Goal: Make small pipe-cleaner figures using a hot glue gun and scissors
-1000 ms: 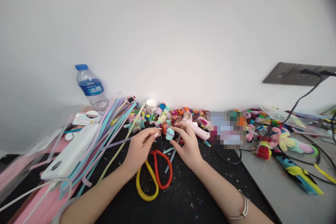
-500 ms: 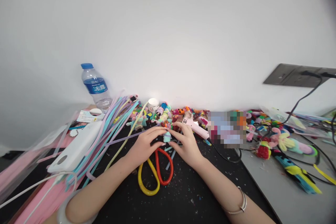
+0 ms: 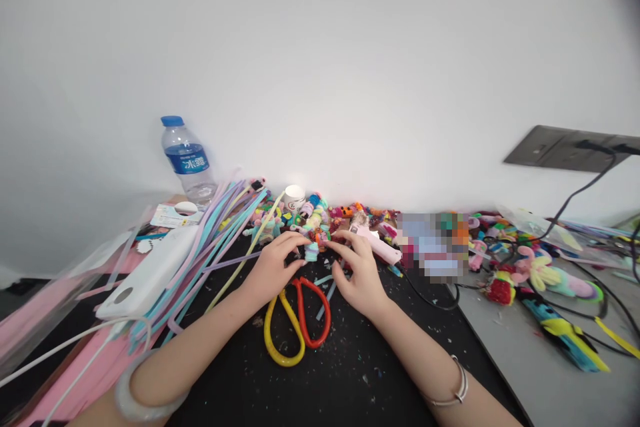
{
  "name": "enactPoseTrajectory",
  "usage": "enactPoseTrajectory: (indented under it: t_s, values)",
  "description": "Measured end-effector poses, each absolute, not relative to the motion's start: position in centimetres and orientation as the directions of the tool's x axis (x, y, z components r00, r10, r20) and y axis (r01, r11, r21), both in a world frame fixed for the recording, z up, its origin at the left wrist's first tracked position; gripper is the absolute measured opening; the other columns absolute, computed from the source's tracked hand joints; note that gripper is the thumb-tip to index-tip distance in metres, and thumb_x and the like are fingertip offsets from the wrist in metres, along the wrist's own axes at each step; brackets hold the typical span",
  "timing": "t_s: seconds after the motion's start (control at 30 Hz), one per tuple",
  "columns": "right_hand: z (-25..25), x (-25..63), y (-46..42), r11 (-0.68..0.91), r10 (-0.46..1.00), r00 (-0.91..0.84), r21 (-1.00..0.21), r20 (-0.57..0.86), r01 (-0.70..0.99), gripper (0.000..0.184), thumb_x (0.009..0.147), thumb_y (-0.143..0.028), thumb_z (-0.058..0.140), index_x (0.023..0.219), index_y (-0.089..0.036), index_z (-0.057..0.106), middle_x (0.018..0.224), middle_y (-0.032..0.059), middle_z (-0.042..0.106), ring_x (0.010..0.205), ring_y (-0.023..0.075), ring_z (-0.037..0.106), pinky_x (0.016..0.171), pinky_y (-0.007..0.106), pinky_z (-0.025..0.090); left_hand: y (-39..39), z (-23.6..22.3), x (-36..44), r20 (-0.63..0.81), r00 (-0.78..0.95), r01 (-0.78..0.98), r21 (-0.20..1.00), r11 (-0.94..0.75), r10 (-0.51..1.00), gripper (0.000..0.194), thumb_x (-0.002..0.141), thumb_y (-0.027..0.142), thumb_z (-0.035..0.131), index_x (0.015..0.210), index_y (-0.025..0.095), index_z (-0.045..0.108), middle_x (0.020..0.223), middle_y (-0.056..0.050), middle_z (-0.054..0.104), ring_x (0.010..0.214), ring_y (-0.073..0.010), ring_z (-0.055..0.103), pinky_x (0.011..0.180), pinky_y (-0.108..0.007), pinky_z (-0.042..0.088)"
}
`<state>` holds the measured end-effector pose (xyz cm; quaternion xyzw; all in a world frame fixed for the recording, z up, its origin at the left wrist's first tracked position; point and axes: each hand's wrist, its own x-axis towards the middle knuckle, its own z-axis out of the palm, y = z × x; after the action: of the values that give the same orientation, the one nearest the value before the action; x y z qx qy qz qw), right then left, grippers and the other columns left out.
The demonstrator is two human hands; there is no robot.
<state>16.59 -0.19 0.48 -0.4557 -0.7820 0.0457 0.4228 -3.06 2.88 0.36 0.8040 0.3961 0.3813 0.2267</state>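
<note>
Between thumb and fingers my left hand [image 3: 281, 263] pinches a small pale blue fuzzy pipe-cleaner piece [image 3: 311, 252]. An orange fuzzy part [image 3: 320, 236] shows just above it; whether the two are joined I cannot make out. My right hand [image 3: 358, 272] is to the right with thumb and fingers apart, its index fingertip close to the orange part. Scissors with one yellow handle and one red handle [image 3: 327, 330] lie below the hands, their blades hidden. A pink glue gun [image 3: 377, 244] rests just beyond my right hand.
Long pastel pipe cleaners [image 3: 220, 233] fan out at the left beside a white box-like object [image 3: 145, 277]. A water bottle [image 3: 186, 159] leans on the wall near a white paper cup [image 3: 294, 197]. Finished fuzzy figures [image 3: 545, 270] and black cables lie at the right.
My right thumb and fingers have come away from the pale blue piece and spread apart. My left hand has shifted slightly left with the piece, which now tilts.
</note>
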Motion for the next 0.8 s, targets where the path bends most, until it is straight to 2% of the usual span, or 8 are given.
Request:
enactPoseTrajectory:
  t_s: [0.2,0.63,0.8]
  values:
    - [0.5,16.8,-0.1,0.571,0.729,-0.124,-0.498,0.673,0.652,0.033,0.076,-0.009,0.047,0.101,-0.022,0.064,0.108,0.0083,0.056,0.103,0.0243,0.051,0.089,0.044,0.043,3.0,-0.1,-3.1,0.414,0.439,0.495,0.629,-0.599,0.797,0.039,0.074,0.010,0.052,0.110,0.023,0.059,0.113,-0.007,0.059,0.110,-0.0241,0.050,0.099,-0.044,0.038]
    - [0.8,16.9,-0.2,0.564,0.739,-0.077,-0.553,0.669,0.613,0.026,0.079,-0.009,0.045,0.095,-0.020,0.063,0.101,0.0084,0.057,0.099,0.0230,0.053,0.087,0.041,0.043,2.1,1.2,-3.0,0.401,0.515,0.456,0.621,-0.638,0.758,0.044,0.072,0.006,0.046,0.111,0.021,0.056,0.114,-0.008,0.058,0.112,-0.0233,0.049,0.100,-0.041,0.038]
    - [0.8,17.5,0.2,0.530,0.737,0.056,-0.627,0.674,0.571,0.023,0.087,-0.012,0.040,0.095,-0.020,0.059,0.100,0.0078,0.056,0.098,0.0216,0.053,0.087,0.039,0.043,2.5,0.7,-3.1,0.447,0.447,0.464,0.624,-0.629,0.774,0.039,0.076,0.007,0.044,0.109,0.021,0.060,0.119,-0.007,0.057,0.116,-0.0225,0.048,0.103,-0.042,0.035]
